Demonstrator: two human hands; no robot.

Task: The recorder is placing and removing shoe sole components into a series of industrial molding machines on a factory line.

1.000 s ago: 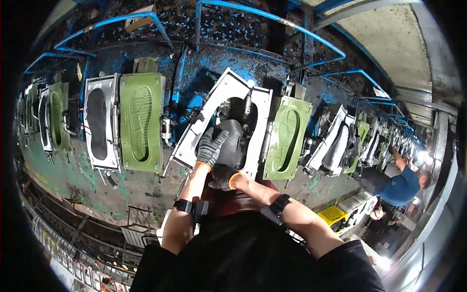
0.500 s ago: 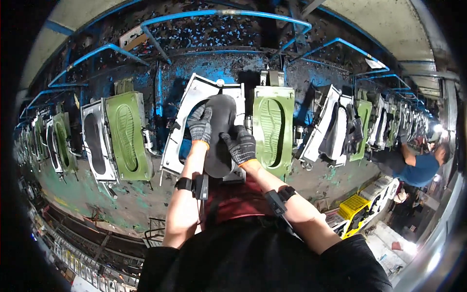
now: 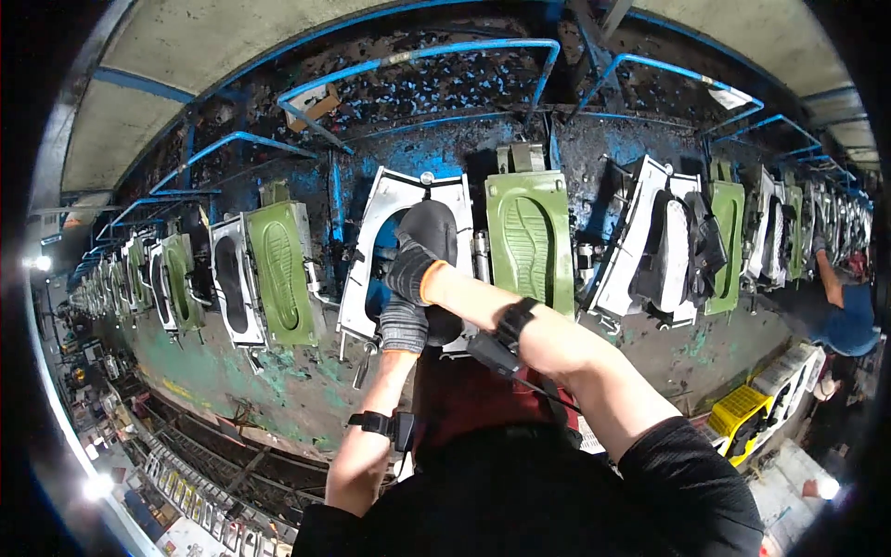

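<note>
A dark foot-shaped form (image 3: 438, 227) lies sole-up over the white metal mould frame (image 3: 380, 190) in front of me. My right hand (image 3: 414, 268), in a grey knit glove, reaches across it to its left edge, fingers curled. Just below, my left hand (image 3: 404, 325), gloved alike, is closed at the lower left edge of the form. The two hands touch or nearly touch, and their fingertips are partly hidden. Right of the form stands a green mould half (image 3: 529, 243) with a ribbed sole-shaped hollow.
Left stands another green mould half (image 3: 283, 274) beside a white frame with a dark insert (image 3: 227, 283). To the right, a white frame (image 3: 640, 218) holds a pale-soled shoe (image 3: 676, 255). Blue rails (image 3: 418, 56) run behind. A yellow crate (image 3: 740, 422) and a co-worker (image 3: 849, 316) are at far right.
My right hand has moved left across the form to its left edge. My left hand has come down from the form's upper left to its lower left. The view has turned.
</note>
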